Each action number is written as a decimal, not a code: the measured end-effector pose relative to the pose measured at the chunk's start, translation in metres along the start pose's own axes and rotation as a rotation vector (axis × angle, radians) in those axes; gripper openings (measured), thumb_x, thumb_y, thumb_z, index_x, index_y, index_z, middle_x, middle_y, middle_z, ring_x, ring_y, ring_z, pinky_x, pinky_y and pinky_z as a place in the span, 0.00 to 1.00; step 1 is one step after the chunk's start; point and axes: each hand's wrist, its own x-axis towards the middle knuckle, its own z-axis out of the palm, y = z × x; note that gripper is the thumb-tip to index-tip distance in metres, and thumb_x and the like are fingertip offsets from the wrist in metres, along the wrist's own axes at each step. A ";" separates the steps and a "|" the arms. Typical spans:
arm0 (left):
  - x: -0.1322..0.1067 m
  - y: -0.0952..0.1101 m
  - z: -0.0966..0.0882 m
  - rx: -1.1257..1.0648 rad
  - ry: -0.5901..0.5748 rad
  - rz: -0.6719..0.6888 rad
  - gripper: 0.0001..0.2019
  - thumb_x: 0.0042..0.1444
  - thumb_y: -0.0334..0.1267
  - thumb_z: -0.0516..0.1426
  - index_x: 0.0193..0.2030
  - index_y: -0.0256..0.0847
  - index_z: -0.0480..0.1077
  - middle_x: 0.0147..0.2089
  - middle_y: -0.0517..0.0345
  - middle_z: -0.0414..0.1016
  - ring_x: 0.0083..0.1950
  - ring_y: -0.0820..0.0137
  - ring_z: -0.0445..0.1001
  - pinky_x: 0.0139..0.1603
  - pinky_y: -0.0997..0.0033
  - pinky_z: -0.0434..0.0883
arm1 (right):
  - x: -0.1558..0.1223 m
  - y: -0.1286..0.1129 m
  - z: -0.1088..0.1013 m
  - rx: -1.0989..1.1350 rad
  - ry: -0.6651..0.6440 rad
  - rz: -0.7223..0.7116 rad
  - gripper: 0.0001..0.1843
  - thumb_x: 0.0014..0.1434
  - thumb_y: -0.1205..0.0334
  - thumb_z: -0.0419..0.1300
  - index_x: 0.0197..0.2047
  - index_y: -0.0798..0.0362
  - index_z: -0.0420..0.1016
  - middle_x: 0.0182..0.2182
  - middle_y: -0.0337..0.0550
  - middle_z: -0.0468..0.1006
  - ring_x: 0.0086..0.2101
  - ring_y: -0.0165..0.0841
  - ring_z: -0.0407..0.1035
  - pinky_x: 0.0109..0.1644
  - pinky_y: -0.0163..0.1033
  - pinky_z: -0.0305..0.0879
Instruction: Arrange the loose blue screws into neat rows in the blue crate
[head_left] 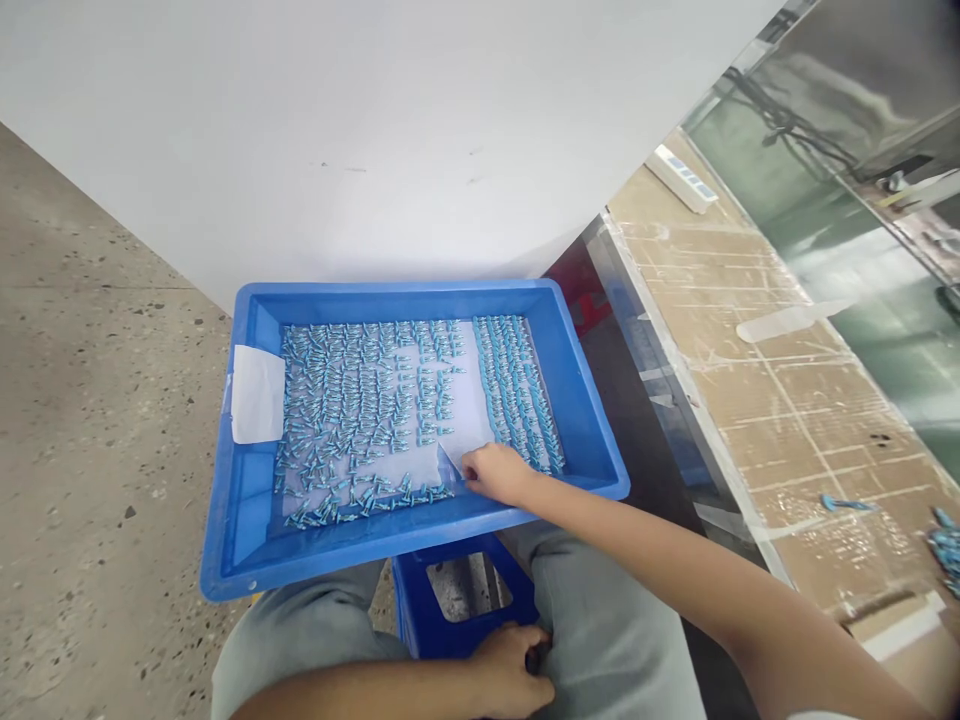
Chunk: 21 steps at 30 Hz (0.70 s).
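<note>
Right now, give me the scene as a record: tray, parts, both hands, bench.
tray: blue tray, over the knees and a blue stool
sheet: white sheet on the tray floor
parts: small blue parts in rows on the sheet, denser at the right side
right hand: right hand inside the tray at its near edge, fingertips at the sheet; grip unclear
left hand: left hand low between the knees, against a small dark thing
bench: bench to the right, a few blue pieces on it
</note>
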 end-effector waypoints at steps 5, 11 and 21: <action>-0.003 0.000 -0.001 0.002 -0.007 0.006 0.33 0.43 0.37 0.61 0.60 0.44 0.72 0.53 0.50 0.72 0.43 0.62 0.71 0.49 0.59 0.70 | -0.020 0.036 -0.009 0.153 0.106 0.157 0.05 0.51 0.62 0.69 0.33 0.50 0.78 0.32 0.36 0.82 0.34 0.30 0.76 0.37 0.30 0.64; -0.004 0.000 0.001 0.000 -0.011 0.009 0.33 0.42 0.36 0.61 0.60 0.44 0.72 0.53 0.50 0.73 0.44 0.61 0.71 0.51 0.58 0.70 | -0.025 0.055 -0.010 0.288 0.154 0.312 0.08 0.51 0.61 0.69 0.28 0.52 0.74 0.20 0.32 0.77 0.21 0.26 0.71 0.29 0.29 0.63; 0.003 -0.008 0.005 -0.009 -0.021 0.009 0.35 0.41 0.37 0.62 0.61 0.46 0.70 0.54 0.51 0.73 0.45 0.61 0.71 0.52 0.58 0.70 | -0.008 0.061 0.000 0.365 0.198 0.369 0.08 0.52 0.62 0.69 0.28 0.52 0.73 0.16 0.32 0.73 0.20 0.27 0.72 0.28 0.28 0.64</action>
